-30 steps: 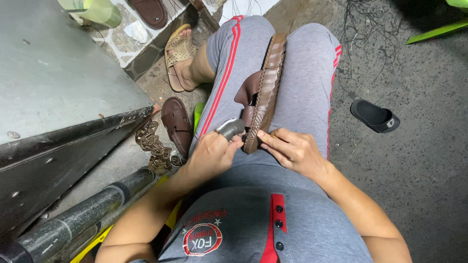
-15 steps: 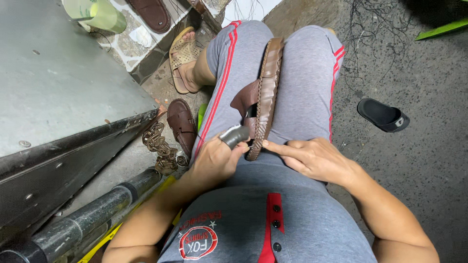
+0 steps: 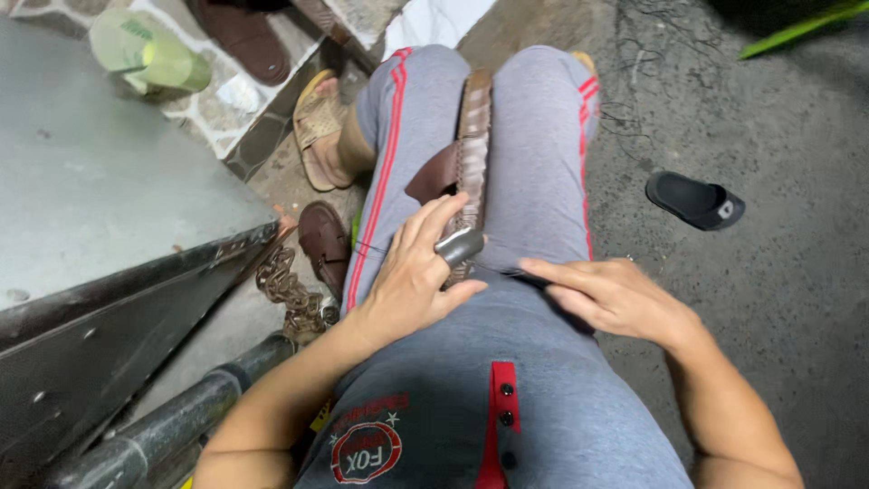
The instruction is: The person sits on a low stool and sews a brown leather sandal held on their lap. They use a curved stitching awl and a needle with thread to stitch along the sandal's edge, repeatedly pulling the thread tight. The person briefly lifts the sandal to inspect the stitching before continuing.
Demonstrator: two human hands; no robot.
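Left hand (image 3: 412, 272) curls loosely round a small grey metal tool (image 3: 460, 244), pressing it on the near end of the brown woven sandal (image 3: 471, 154) lying along the lap. Right hand (image 3: 615, 294) rests flat, fingers narrow, holding nothing I can make out. Risk: sandal sits unclamped between the thighs; a sideways push could slide it off toward the black slipper (image 3: 695, 199) on the ground.

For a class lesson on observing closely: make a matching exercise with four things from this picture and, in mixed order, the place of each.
Things:
1. brown woven sandal
2. black slipper
3. green cup
4. metal thimble

Places:
A. on a finger of the left hand
B. alone on the concrete ground, to the right
C. along the lap, between the grey trouser legs
D. top left, lying on its side

Pairs: 1-C, 2-B, 3-D, 4-A
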